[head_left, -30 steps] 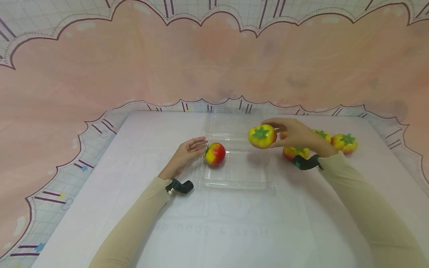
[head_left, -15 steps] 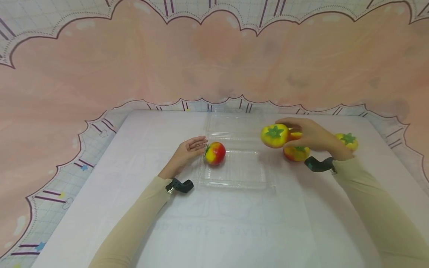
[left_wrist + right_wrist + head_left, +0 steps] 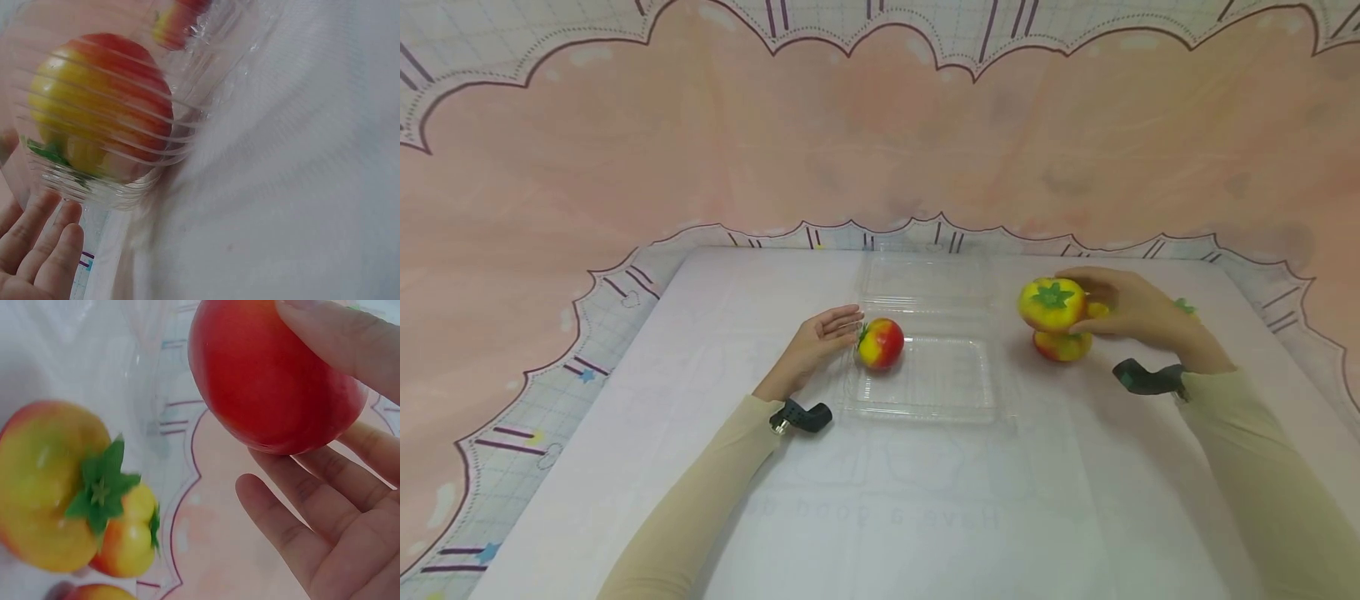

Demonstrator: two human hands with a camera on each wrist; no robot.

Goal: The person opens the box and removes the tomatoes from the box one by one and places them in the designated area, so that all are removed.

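Note:
In the head view, my right hand (image 3: 1138,308) holds a yellow-red tomato (image 3: 1051,304) between thumb and fingers, its green star-shaped top facing the camera. The right wrist view shows its red underside, the thumb on one side and fingertips on the other. My left hand (image 3: 811,346) lies at the left side of a clear plastic box (image 3: 940,392), its fingers loosely extended and the tips right at the ribbed wall. Inside that box, at the left, another tomato (image 3: 881,344) rests on its side, seen through the plastic in the left wrist view.
On the white table (image 3: 880,533), one tomato (image 3: 1062,346) sits below the held one in the head view. Others nearby are partly hidden by the right hand; the right wrist view shows a small tomato (image 3: 128,531) too. The box's hinged lid (image 3: 925,275) lies open behind it.
My right hand has moved steadily to the right with the tomato, from over the box's right part to over the tomatoes beside it. My left hand has stayed in place.

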